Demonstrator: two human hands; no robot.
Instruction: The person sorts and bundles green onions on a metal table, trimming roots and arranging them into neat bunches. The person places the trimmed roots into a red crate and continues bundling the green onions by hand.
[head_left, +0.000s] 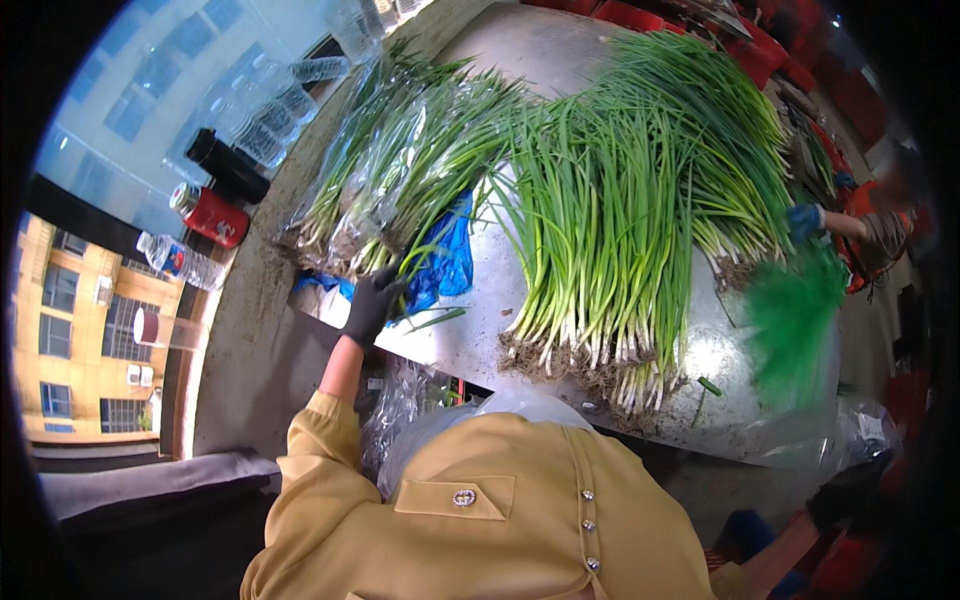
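Note:
My left hand (373, 304), in a black glove, closes on a few bent scallion leaves (420, 259) beside a crumpled blue plastic bag (450, 259). Just beyond it lie scallions in clear plastic sleeves (390, 165), their roots towards me. A large pile of loose scallions (607, 232) covers the middle of the metal table (487, 262), with white stems and muddy roots at the near side. Low at the far right, my dark-gloved right hand (847, 491) is blurred near a clear plastic bag (862, 435); its grip is unclear.
A co-worker's blue-gloved hand (805, 223) is at the table's right side, above a blurred green thing (795, 322). Clear bottles (259, 112), a black flask (227, 165) and a red flask (210, 216) line the windowsill. Red crates (637, 15) stand beyond the table.

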